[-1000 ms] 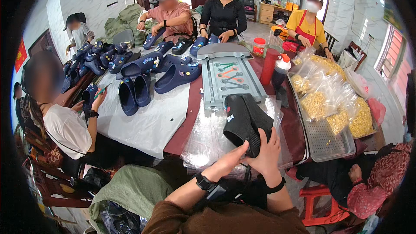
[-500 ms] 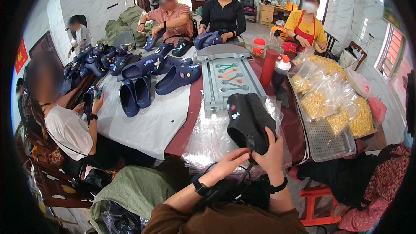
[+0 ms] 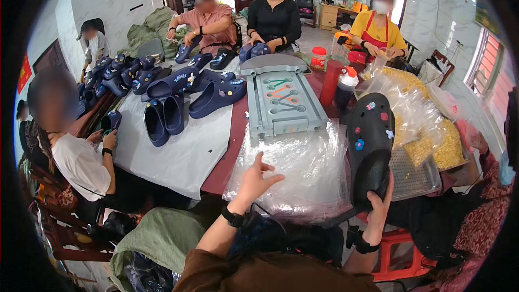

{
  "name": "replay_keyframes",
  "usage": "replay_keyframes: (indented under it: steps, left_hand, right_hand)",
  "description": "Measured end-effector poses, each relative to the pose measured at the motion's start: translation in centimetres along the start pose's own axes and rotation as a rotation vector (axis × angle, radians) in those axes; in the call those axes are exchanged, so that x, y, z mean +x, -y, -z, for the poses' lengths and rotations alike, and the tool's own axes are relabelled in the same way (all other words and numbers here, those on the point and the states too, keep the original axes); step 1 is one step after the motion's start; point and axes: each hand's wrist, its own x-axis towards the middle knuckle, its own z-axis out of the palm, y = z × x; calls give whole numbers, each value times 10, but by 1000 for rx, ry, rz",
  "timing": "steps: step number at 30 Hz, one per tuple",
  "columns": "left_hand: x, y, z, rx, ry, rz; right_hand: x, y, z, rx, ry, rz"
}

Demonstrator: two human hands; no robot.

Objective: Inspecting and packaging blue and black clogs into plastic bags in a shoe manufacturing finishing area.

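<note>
A long table runs from 6 o'clock toward 12, its near part bare dark red [image 3: 227, 146], its left half under a grey sheet [image 3: 178, 151]. Nearest, at 6 o'clock, a pile of clear bags [image 3: 303, 178] lies on the table edge. The left hand [image 3: 254, 181] hovers over the pile, fingers spread, holding nothing. The right hand [image 3: 381, 205], at 4 o'clock, grips the heel end of one black clog [image 3: 370, 146], held upright just right of the bags; coloured charms dot its top. Beyond the bags lies one grey tray [image 3: 281, 97] with tool-shaped recesses. At 2 o'clock stand two bottles [image 3: 338, 84] and one red-lidded jar [image 3: 319, 58]; right of them, bags of yellow pieces [image 3: 427, 140] sit on a mesh tray [image 3: 411, 176]. On the sheet, at 10 to 11 o'clock, many navy clogs [image 3: 178, 103] lie in pairs, too many to count surely. Five other persons sit around the table: two on the left, three at the far end. Behind them are pale walls, dark doors and a window at the right.
</note>
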Motion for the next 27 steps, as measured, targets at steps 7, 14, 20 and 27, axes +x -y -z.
replay_keyframes:
  steps: [7,14,20,27]
  left_hand:
    - [-56,-23,-22,236,-48,-164]
    - [-63,-16,1,262,309,-268]
    - [-57,-20,-15,-46,86,-255]
    - [-26,4,-17,17,22,64]
  right_hand:
    - [-8,-18,23,124,-6,-85]
    - [-12,-29,12,181,70,-114]
    - [-15,-26,7,138,91,-136]
    - [-16,-25,4,172,107,-112]
